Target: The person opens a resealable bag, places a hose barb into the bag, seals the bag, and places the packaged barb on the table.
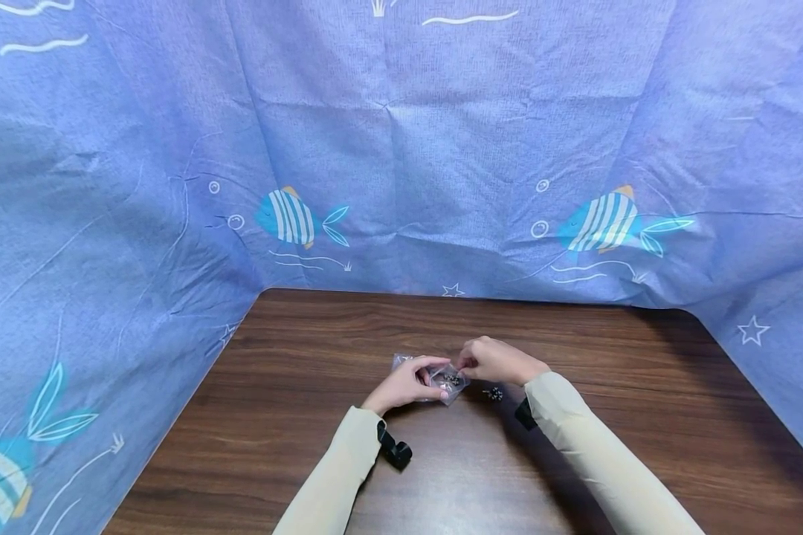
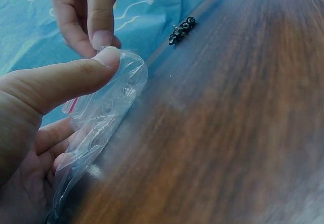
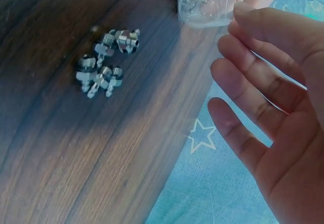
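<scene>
A clear zip bag (image 1: pixel 448 394) with a red seal line is held by my left hand (image 1: pixel 401 383), its thumb over the near side and the other fingers behind. Inside the bag lie several small metal pieces (image 3: pixel 200 0). My right hand (image 1: pixel 498 361) pinches the bag's mouth edge between thumb and forefinger, its other fingers loosely bent in the right wrist view. Below that hand, a small heap of metal fittings (image 3: pixel 101 77) with dark rings and silver stems lies on the wooden table, close to the bag.
More clear plastic (image 1: pixel 398 360) shows just beyond my left hand. The dark wood table (image 1: pixel 321 334) ends at a blue fish-patterned cloth (image 1: pixel 388 171) hanging behind it and at both sides. A black wrist camera (image 1: pixel 395 448) sits under my left sleeve.
</scene>
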Tool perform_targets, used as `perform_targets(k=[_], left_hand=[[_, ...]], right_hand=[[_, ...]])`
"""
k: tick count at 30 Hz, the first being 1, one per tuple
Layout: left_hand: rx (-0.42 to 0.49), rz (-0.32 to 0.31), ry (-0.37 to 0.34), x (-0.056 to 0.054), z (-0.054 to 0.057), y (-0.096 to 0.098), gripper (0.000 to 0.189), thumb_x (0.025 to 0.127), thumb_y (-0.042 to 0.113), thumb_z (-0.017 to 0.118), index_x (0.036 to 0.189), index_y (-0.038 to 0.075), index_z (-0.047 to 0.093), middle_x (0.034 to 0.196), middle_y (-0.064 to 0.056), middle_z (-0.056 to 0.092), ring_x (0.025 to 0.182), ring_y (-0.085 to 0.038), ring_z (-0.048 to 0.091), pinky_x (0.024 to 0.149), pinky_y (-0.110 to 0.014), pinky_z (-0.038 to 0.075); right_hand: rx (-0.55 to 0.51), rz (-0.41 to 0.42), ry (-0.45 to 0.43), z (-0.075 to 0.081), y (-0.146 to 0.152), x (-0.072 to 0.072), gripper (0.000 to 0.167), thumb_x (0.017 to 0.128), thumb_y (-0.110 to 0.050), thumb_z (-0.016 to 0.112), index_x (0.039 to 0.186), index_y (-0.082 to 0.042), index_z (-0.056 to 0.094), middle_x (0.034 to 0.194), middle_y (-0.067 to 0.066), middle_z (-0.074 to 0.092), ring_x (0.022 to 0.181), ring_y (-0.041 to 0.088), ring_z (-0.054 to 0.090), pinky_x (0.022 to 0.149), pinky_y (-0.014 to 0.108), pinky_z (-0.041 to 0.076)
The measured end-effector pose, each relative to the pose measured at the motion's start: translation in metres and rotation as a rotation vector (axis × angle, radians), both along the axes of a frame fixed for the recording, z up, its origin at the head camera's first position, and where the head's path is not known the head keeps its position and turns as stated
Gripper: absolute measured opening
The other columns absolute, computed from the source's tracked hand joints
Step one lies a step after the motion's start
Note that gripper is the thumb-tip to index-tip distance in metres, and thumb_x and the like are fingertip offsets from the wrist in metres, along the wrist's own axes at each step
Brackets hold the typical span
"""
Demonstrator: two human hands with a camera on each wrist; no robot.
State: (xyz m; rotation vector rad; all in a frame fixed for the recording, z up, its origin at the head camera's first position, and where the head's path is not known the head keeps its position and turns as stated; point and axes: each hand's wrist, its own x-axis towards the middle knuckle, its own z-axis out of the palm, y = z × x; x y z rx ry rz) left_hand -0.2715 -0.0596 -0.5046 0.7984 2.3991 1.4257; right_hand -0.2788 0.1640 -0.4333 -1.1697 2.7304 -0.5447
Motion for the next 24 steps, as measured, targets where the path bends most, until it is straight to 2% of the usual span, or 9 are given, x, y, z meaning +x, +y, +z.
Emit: perform_targets(k=[8,15,24], left_hand=[[0.014,-0.003,0.005,0.001,0.000,-0.001,0.059,0.078,0.020,0.081,0.132,0.013,0.059,0.090,-0.008,0.064,0.071,-0.006,0.053,0.062,-0.020,0.044],[0.012,0.003,-0.004,0.001,-0.001,0.000,0.060,0.078,0.020,0.081,0.133,0.013,0.058,0.099,-0.005,0.065,0.072,-0.005,0.053,0.063,-0.020,0.043],[0.029,-0.006,0.010,0.000,-0.001,0.000,0.060,0.077,0.019,0.081,0.132,0.011,0.059,0.098,-0.007,0.066,0.069,-0.004,0.053,0.063,-0.020,0.044]], right_hand=[[0.007,0.003,-0.026,0.001,0.012,0.001,0.006,0.083,-0.014,0.072,0.083,-0.008,0.073,0.077,-0.005,0.066,0.067,0.000,0.056,0.064,0.019,0.049],[0.013,-0.024,-0.099,-0.001,0.024,0.003,0.004,0.082,-0.014,0.073,0.083,-0.010,0.072,0.076,-0.007,0.065,0.065,-0.001,0.053,0.062,0.019,0.047],[0.020,-0.062,-0.176,-0.006,0.036,0.005,0.008,0.080,-0.018,0.076,0.082,-0.012,0.072,0.075,-0.010,0.066,0.064,-0.002,0.054,0.061,0.018,0.047]])
